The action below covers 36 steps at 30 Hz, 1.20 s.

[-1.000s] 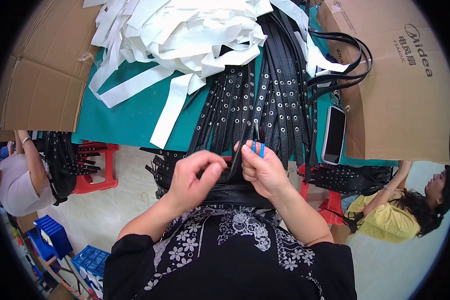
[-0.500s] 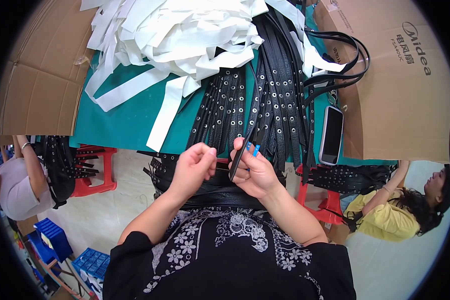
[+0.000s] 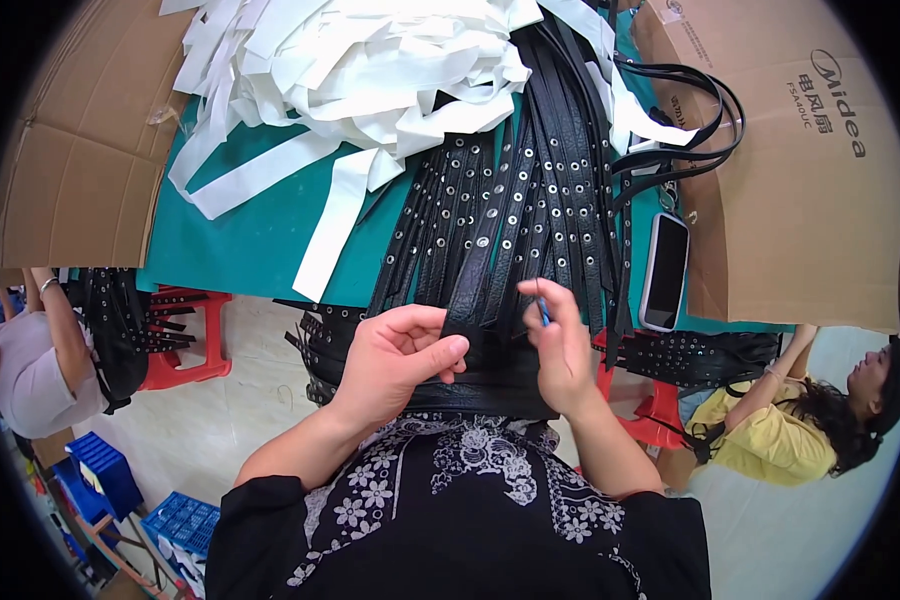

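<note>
A bundle of black studded leather straps (image 3: 515, 215) hangs off the edge of a green-covered table (image 3: 240, 235) toward my lap. My left hand (image 3: 395, 355) pinches the near end of one black strap (image 3: 470, 320) at the table's edge. My right hand (image 3: 560, 345) is closed on a small blue-handled tool (image 3: 543, 312), held against the straps just right of my left hand. Both hands are close together above a wide black band (image 3: 490, 385) lying across my lap.
A heap of white strips (image 3: 350, 70) covers the far table. A phone (image 3: 663, 270) lies beside a cardboard box (image 3: 810, 170) at right; more cardboard (image 3: 70, 170) at left. Two people sit at either side near red stools (image 3: 185, 340), blue crates (image 3: 110, 480) on the floor.
My hands have drawn down toward my lap. The right hand turned the blue tool from a raised position to point at the strap ends, and the left hand shifted to grip the strap.
</note>
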### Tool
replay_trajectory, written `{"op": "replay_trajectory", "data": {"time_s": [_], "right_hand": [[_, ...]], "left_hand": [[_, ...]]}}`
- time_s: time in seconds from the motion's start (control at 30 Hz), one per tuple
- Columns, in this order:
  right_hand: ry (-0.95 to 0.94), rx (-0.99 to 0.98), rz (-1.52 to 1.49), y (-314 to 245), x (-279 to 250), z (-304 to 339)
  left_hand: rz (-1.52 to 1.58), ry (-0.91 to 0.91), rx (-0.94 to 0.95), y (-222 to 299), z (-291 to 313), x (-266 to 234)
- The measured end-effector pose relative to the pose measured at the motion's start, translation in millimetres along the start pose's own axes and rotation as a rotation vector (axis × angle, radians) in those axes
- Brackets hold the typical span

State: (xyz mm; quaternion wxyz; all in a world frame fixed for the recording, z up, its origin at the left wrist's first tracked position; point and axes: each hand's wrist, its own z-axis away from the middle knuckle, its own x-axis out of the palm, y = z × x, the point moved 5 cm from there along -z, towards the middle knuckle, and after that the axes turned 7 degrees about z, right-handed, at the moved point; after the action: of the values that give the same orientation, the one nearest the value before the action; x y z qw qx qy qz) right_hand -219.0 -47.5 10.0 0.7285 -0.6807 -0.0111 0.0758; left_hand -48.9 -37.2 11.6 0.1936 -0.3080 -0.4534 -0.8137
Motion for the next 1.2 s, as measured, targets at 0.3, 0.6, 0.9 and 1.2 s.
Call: {"op": "replay_trajectory", "data": {"time_s": [0.3,0.6,0.9,1.2], "right_hand": [[-0.035,-0.427,0.945,-56.1,-2.7,3.8],[-0.058,-0.498,1.066,-62.8,4.5,2.2],[-0.053,-0.636,1.074,-58.6,2.5,1.1],[0.033,0.369,-0.387,-3.2,4.9,-13.6]], "left_hand": [[-0.14,-0.017,0.066,2.1,-0.2,11.3],[-0.14,-0.023,0.047,0.6,0.2,9.2],[-0.08,-0.076,0.001,-3.2,-1.7,7.1],[0.218,-0.067,-0.21,-13.7,1.4,-3.6]]}}
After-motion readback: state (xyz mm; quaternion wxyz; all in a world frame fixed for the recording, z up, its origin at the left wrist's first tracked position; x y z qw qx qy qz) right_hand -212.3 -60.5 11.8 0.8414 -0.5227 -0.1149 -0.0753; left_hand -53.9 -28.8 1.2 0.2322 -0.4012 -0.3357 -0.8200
